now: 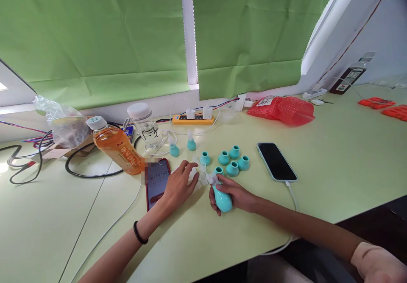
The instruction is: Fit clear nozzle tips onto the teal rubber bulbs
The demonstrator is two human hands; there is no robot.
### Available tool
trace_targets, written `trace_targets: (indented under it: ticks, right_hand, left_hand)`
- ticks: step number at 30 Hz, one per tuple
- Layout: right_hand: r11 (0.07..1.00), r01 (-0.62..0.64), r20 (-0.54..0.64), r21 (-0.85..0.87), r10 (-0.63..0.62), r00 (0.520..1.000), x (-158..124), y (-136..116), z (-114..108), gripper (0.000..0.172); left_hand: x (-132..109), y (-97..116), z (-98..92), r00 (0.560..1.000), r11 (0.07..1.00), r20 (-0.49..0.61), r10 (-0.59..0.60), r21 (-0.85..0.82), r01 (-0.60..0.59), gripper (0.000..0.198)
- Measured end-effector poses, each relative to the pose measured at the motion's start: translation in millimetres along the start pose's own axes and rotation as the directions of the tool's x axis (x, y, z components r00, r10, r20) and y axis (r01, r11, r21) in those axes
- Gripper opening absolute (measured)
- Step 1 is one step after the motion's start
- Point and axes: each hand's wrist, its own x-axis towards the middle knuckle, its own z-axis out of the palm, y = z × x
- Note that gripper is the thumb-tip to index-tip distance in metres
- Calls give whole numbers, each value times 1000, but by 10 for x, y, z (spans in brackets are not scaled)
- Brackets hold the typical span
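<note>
Head view: from beside the desk (333, 147), I'm seeing the right hand (235, 193) gripping a teal squeeze bulb (223, 201) above the near side. Judged light, soft, slightly slippery; best held round its belly. Left hand (180, 185), half-spread, is hovering at clear plastic pieces (199, 184), contact unclear.

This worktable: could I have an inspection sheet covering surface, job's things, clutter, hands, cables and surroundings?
Surface: pale green tabletop, seam visible at left.
Job's things: teal bulb, clear piece at its neck; six open-topped teal pieces; two clear-tipped teal pieces standing behind; small clear pieces near the left hand.
Clutter: amber drink bottle, clear bottle, red plastic bag, timer phone, dark-screened phone.
Hands: left hand's thumb and forefinger apart, contact unclear; right hand has its fingers around the teal bulb.
Cables: white cord at the dark-screened phone; black cable curving left of the amber drink bottle; power strip.
Surroundings: green blinds; dark bottle far right.
</note>
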Motion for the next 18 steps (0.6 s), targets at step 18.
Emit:
trace_targets:
  ticks: [18]
  right_hand:
    - [995, -59, 36, 74, 56, 998, -6, 28, 53, 21]
  left_hand:
    - [-153, 36, 109, 747, 787, -258, 613, 109, -608, 25]
